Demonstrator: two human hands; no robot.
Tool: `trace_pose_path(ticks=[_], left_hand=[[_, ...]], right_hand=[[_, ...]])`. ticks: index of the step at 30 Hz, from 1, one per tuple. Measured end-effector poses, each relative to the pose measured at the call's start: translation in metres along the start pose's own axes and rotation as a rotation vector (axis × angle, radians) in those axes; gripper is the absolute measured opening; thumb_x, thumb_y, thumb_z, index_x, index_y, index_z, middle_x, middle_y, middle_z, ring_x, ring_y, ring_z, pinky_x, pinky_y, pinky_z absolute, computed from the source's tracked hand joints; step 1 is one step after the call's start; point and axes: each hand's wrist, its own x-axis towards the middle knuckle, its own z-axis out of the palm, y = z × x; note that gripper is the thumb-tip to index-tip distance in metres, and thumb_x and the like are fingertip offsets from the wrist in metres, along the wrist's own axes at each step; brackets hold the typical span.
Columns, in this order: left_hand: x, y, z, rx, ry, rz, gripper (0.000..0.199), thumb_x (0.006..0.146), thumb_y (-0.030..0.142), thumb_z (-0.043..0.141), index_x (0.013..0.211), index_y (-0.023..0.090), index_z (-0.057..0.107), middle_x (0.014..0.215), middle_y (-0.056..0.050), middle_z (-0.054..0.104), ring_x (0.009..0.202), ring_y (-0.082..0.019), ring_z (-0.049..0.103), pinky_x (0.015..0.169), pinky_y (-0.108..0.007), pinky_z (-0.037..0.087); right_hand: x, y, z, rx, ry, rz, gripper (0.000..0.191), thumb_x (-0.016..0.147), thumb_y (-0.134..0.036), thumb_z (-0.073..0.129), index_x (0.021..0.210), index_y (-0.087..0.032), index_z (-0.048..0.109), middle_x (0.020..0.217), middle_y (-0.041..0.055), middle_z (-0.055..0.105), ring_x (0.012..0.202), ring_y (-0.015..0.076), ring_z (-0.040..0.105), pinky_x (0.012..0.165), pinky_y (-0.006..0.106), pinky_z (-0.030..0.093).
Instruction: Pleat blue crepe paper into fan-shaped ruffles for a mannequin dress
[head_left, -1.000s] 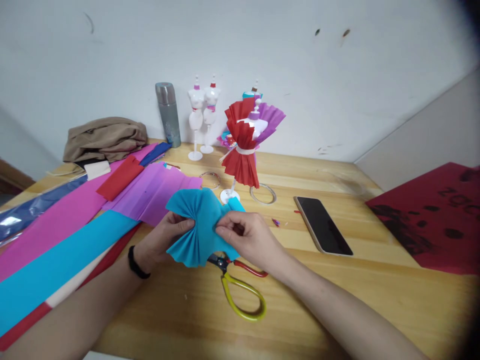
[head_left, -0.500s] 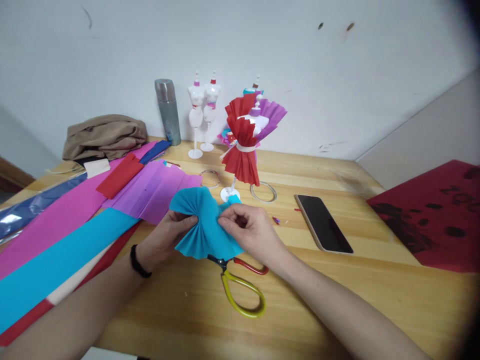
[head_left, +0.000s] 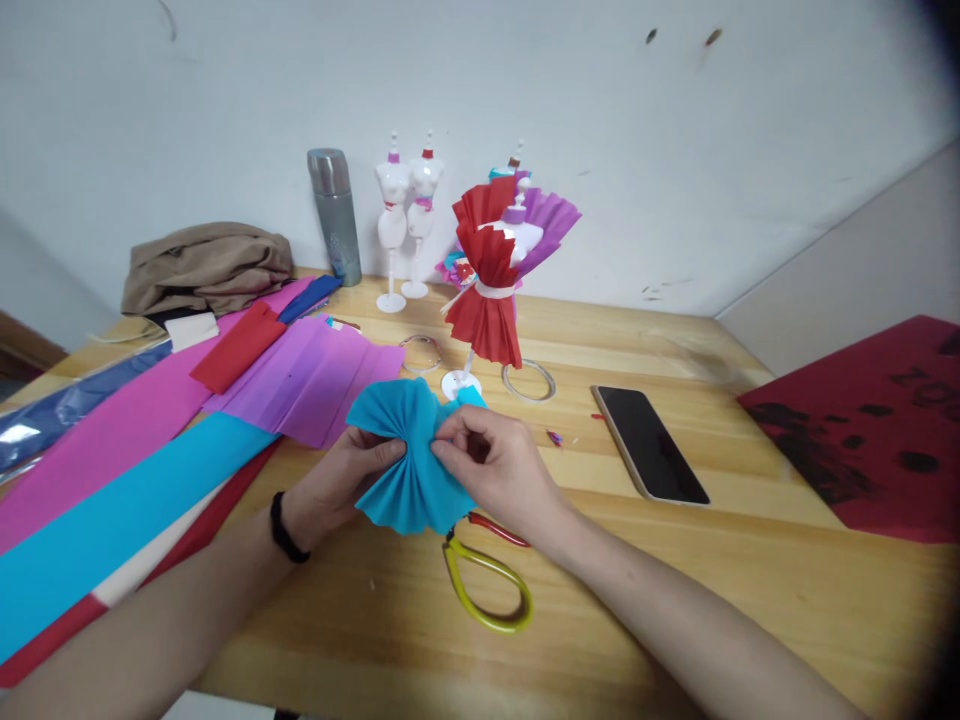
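Note:
Between my hands is a piece of blue crepe paper point(head_left: 417, 490), gathered in pleats that fan out above and below a pinched middle. My left hand point(head_left: 346, 472) is closed on its left part, thumb pressed over the folds. The fingertips of my right hand point(head_left: 499, 455) pinch the paper's right side. Just under the paper lie scissors point(head_left: 491, 590) with one yellow and one red handle; their blades are hidden. Behind my hands stands a small white mannequin point(head_left: 523, 238) wearing a pleated red and purple paper dress point(head_left: 487, 325) tied with a pale band at the waist.
Long crepe paper strips point(head_left: 127, 520) spread over the table's left side. Farther back are a brown cloth point(head_left: 206, 265), a flask point(head_left: 335, 215) and two bare mannequins point(head_left: 391, 225). Coiled wire point(head_left: 529, 380), a phone point(head_left: 651, 445) and a red bag point(head_left: 877, 430) lie to the right.
The blue paper is pleated further toward the right, and its loose right part is shorter. My hands are closer together, and the paper now covers more of the scissors.

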Motion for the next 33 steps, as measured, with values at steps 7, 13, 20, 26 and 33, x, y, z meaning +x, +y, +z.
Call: trace_pose_path(ticks=[7, 13, 20, 26, 33], left_hand=[[0.002, -0.005, -0.001, -0.055, -0.053, -0.004, 0.031, 0.066, 0.025, 0.083, 0.093, 0.013, 0.072, 0.092, -0.011, 0.076, 0.097, -0.029, 0.07, 0.09, -0.041, 0.054], [0.002, -0.004, -0.002, -0.062, -0.08, 0.005, 0.032, 0.067, 0.026, 0.082, 0.095, 0.013, 0.071, 0.092, -0.01, 0.076, 0.098, -0.029, 0.07, 0.091, -0.041, 0.054], [0.002, -0.003, -0.001, -0.07, -0.087, 0.001, 0.033, 0.067, 0.026, 0.082, 0.095, 0.013, 0.071, 0.095, -0.011, 0.076, 0.104, -0.031, 0.068, 0.094, -0.042, 0.053], [0.002, -0.001, -0.004, -0.073, -0.075, -0.017, 0.03, 0.067, 0.026, 0.082, 0.093, 0.015, 0.072, 0.091, -0.008, 0.077, 0.101, -0.03, 0.069, 0.093, -0.042, 0.053], [0.002, 0.002, -0.004, -0.073, -0.105, -0.058, 0.03, 0.068, 0.026, 0.081, 0.094, 0.014, 0.072, 0.089, -0.01, 0.077, 0.1, -0.031, 0.069, 0.094, -0.043, 0.053]], right_hand=[[0.0, 0.002, 0.002, 0.034, -0.015, 0.039, 0.02, 0.076, -0.026, 0.058, 0.059, -0.02, 0.05, 0.055, -0.0026, 0.05, 0.052, 0.0109, 0.044, 0.049, 0.023, 0.034], [0.003, 0.006, 0.002, 0.071, 0.012, 0.073, 0.017, 0.076, -0.029, 0.057, 0.062, -0.02, 0.053, 0.057, -0.0022, 0.051, 0.053, 0.011, 0.045, 0.05, 0.024, 0.036], [0.004, 0.011, 0.001, 0.174, 0.028, 0.136, 0.014, 0.075, -0.034, 0.059, 0.073, -0.019, 0.059, 0.055, -0.0039, 0.048, 0.051, 0.011, 0.044, 0.048, 0.024, 0.036], [0.012, 0.014, -0.009, 0.199, 0.021, 0.18, 0.025, 0.074, -0.041, 0.058, 0.061, -0.019, 0.054, 0.052, -0.0026, 0.049, 0.047, 0.0094, 0.041, 0.045, 0.023, 0.031], [0.016, 0.016, -0.011, 0.254, -0.075, 0.256, 0.028, 0.072, -0.043, 0.063, 0.061, -0.019, 0.054, 0.049, -0.0035, 0.051, 0.042, 0.0079, 0.039, 0.04, 0.022, 0.029]])
